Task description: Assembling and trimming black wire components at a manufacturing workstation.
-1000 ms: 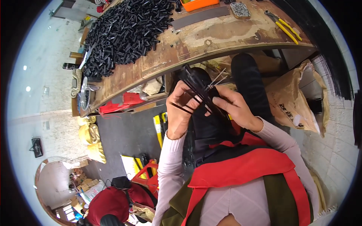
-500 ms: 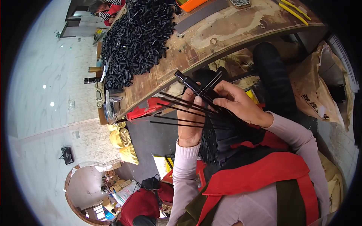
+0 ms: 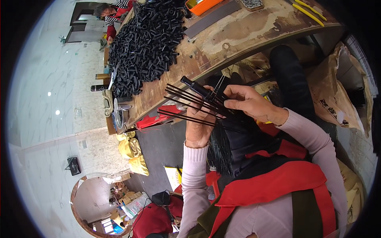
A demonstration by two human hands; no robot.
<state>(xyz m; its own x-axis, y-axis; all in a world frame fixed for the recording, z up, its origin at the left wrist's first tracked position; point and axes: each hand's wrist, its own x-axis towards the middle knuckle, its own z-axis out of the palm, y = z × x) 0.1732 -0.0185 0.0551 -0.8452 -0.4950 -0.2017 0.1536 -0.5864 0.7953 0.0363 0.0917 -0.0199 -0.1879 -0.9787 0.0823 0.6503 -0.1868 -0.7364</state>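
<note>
My left hand [image 3: 198, 129] is closed round a short black tube [image 3: 191, 84], whose stepped end points up and left toward the table edge. Several thin black rods [image 3: 178, 117] fan out leftward across that hand. Close beside it, my right hand [image 3: 256, 104] has thumb and forefinger brought together at the inner end of the rods; what exactly it pinches is hidden. Two thin shiny strands [image 3: 219, 84] stick up between the hands. A bundle of fine black strands [image 3: 220, 152] hangs down over my lap below the hands.
A wooden table [image 3: 234, 35] curves across the top, bearing a heap of black tubes [image 3: 151, 43], an orange container [image 3: 203, 7], a grey strip [image 3: 212, 20] and yellow-handled pliers [image 3: 309, 15]. A brown sack [image 3: 333, 95] stands right. People [image 3: 117, 14] are at far left and lower left.
The tube has shifted slightly left. The rods have swung upward across my left hand, and their upper ends lie closer together. My right hand stays beside my left.
</note>
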